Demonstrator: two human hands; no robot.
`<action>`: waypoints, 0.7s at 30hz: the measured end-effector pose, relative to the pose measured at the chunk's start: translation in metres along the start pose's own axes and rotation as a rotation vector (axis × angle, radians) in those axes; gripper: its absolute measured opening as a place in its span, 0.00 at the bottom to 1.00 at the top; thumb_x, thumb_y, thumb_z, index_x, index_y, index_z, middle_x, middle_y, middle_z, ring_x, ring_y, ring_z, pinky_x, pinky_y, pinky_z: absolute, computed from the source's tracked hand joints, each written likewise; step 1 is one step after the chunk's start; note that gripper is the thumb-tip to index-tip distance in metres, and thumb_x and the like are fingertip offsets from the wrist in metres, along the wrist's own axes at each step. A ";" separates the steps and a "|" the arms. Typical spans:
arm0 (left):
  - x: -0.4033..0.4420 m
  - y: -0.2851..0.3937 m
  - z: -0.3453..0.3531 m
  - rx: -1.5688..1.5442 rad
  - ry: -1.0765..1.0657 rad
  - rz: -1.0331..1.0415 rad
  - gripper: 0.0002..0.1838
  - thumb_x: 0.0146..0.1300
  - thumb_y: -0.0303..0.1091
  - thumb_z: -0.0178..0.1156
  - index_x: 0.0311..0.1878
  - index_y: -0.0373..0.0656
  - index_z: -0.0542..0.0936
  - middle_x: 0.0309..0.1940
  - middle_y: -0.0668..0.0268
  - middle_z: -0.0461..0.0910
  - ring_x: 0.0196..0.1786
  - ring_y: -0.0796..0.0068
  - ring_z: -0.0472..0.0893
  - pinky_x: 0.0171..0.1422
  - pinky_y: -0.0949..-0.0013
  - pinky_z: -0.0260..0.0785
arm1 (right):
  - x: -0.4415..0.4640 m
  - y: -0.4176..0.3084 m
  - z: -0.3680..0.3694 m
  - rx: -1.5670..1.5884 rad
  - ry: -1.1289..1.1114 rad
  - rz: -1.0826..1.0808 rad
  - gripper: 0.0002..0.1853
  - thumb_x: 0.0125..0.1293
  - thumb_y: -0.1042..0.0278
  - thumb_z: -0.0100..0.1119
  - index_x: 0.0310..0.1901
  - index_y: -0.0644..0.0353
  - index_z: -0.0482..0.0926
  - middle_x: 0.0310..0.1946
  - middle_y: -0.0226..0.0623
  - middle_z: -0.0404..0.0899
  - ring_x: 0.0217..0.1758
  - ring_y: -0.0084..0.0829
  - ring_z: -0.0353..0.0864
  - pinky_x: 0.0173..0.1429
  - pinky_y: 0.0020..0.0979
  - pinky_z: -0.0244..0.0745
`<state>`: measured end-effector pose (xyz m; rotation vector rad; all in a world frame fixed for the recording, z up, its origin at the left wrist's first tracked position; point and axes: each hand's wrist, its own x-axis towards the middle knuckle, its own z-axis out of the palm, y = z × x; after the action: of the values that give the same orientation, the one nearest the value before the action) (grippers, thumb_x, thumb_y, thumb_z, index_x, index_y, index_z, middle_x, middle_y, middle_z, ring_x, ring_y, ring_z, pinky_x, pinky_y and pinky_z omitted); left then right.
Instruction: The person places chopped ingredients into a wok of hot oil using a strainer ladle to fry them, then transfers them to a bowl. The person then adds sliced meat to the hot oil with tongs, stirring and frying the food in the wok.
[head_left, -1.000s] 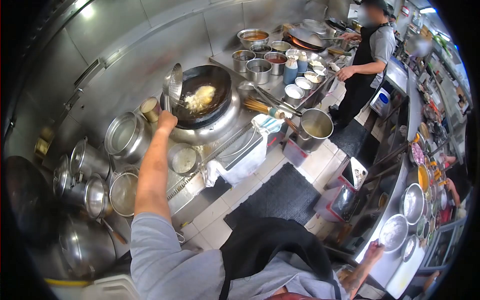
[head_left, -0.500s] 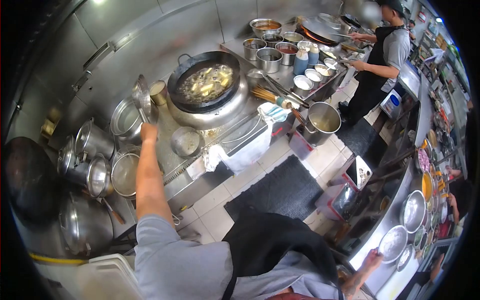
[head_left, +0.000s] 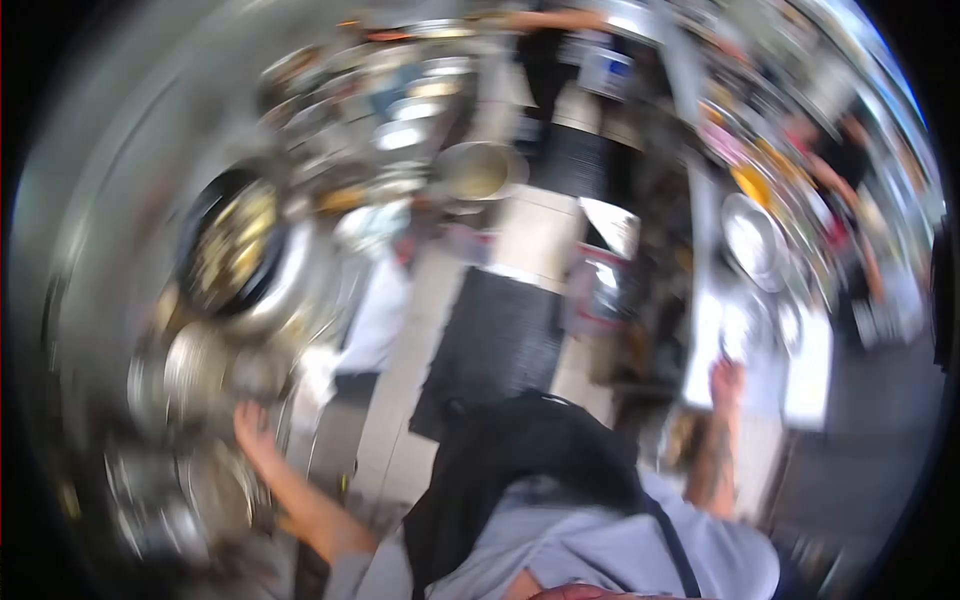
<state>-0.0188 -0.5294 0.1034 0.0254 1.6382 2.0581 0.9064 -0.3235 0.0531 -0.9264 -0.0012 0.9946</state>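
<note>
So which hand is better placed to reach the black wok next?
Probably the left hand: it's on the wok's side, while the right hand is over at the opposite counter.

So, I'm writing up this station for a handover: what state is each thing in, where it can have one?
Wok: uncovered, yellowish food inside.
Pot: upright, uncovered.
Steel bowl beyond the right hand: upright, uncovered.
Near floor mat: lying flat.
Right hand: at the counter, grip too blurred to tell.
Left hand: by the cookware, grip too blurred to tell.
</note>
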 end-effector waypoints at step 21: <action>-0.050 -0.209 -0.031 -0.359 -0.004 -0.574 0.27 0.53 0.48 0.59 0.50 0.38 0.69 0.42 0.57 0.73 0.41 0.64 0.76 0.44 0.65 0.73 | 0.030 -0.045 -0.018 0.119 0.123 0.170 0.24 0.66 0.47 0.43 0.40 0.66 0.66 0.26 0.39 0.74 0.24 0.31 0.71 0.30 0.32 0.70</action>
<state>0.0928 -0.5471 -0.0824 -0.5030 1.0785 1.8488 0.9629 -0.3236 0.0596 -0.8870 0.2414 1.0812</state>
